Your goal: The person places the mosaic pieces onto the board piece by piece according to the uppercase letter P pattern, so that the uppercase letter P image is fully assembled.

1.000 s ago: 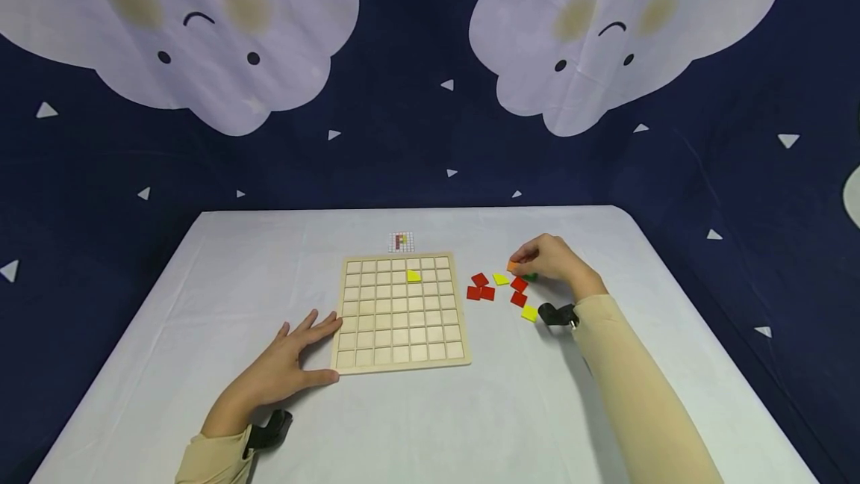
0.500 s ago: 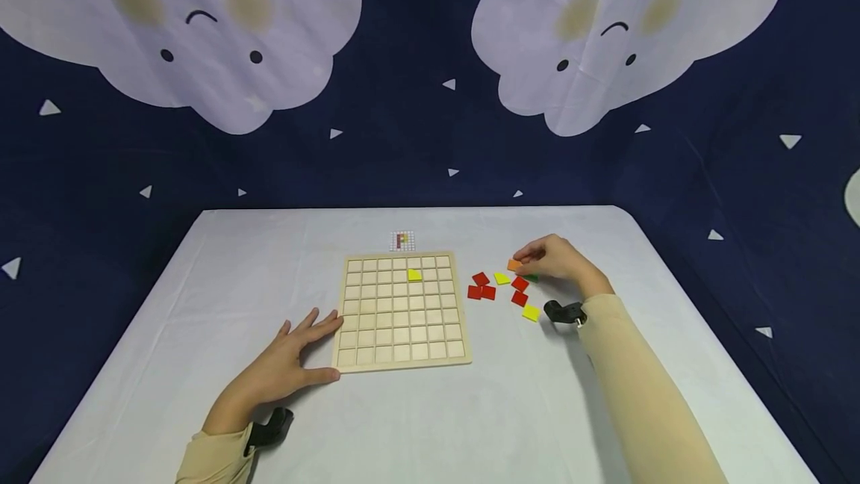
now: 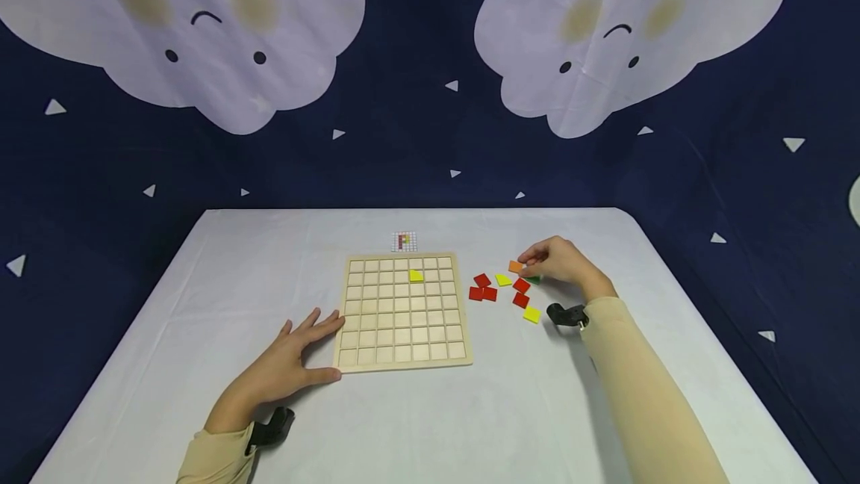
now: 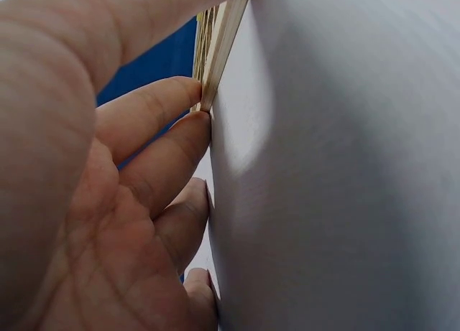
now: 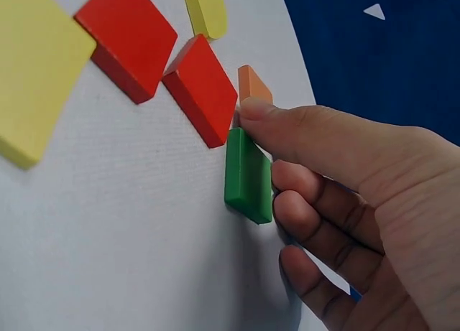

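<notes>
My left hand [image 3: 285,361] lies beside a wooden grid board [image 3: 403,369], fingers spread, with thumb and fingertips touching its left edge. One yellow tile [image 3: 416,275] with a cut corner sits in an upper cell. At the right, my right hand [image 3: 563,261] hovers low over loose tiles. Its thumb and index finger stand apart just beside an orange tile [image 3: 515,266]. In the right wrist view the thumb partly covers that tile, and a green tile [image 5: 248,176] is below the thumb. The index finger is hidden there; nothing appears pinched.
Several red tiles [image 3: 521,285] and a yellow tile [image 3: 531,315] lie between the board and my right hand, with a cut-corner yellow tile [image 3: 503,280] among them. A small printed pattern card [image 3: 404,241] is behind the board. A dark blue backdrop [image 3: 416,148] rises beyond the white table.
My right hand has drawn slightly right, off the orange tile, which now shows more fully. The left hand and the board stay in place.
</notes>
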The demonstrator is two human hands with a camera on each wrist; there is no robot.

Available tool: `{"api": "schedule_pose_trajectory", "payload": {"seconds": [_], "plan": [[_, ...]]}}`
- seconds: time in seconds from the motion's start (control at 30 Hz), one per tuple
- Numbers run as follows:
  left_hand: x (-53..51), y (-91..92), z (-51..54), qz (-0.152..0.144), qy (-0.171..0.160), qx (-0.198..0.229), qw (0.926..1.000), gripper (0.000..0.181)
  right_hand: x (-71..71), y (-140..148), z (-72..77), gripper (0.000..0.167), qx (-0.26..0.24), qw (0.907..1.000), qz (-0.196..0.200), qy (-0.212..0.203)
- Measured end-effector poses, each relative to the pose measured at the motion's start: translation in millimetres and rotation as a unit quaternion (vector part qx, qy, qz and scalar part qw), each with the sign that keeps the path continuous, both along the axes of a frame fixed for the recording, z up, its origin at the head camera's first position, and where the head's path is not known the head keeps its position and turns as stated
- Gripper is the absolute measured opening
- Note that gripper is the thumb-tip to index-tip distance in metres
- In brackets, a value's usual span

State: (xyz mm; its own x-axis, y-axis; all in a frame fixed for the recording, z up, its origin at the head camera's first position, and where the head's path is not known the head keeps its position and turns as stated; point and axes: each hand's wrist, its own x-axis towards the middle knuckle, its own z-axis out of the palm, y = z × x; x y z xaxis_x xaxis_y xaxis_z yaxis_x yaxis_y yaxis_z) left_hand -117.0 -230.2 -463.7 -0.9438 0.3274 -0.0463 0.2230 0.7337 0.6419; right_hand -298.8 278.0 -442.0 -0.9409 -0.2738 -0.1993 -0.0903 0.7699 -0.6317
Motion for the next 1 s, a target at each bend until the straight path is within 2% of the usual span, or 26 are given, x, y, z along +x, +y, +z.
{"api": "schedule_pose_trajectory", "payload": {"seconds": [1.0], "plan": [[2.5,3.2,3.6,0.002,-0.006,0.012,0.9999,0.087,-4.4,-13,0.6,0.026,0.019,0.9992,0.014,0.031]]}}
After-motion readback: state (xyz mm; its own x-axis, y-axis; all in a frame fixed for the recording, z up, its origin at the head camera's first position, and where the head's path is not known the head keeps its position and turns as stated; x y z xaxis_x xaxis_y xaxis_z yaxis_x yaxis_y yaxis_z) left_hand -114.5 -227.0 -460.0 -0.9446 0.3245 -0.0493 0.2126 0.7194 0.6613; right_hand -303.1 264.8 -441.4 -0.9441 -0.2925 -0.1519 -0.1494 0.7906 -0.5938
